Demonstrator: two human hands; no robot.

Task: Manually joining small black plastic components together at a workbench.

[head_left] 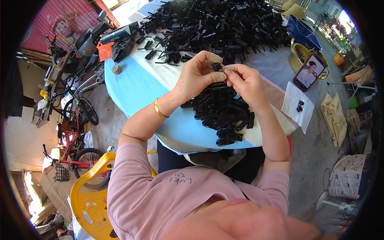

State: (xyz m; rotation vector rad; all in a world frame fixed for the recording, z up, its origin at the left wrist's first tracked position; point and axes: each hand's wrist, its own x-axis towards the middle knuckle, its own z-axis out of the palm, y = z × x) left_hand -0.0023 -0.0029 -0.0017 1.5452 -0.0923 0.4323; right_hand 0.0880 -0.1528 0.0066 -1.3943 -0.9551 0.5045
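Observation:
Over the table my two hands meet, fingertips close together. My left hand (199,75), with tan tape round its finger and thumb tips, pinches a small black plastic piece (217,66). My right hand (246,82) is closed in a pinch right beside that piece; what lies between its fingertips is too small to make out. Below the hands, a pile of similar black pieces (224,110) reaches toward the near table edge. A far larger heap of loose black pieces (216,26) covers the back of the table.
A striped cloth (134,90) covers the table. To the left are a tape roll (116,69) and an orange bag (105,51). At right, a phone (309,73) leans by a golden pot (297,56), near white paper (295,114). A yellow chair (90,200) and red bicycle (74,140) stand left.

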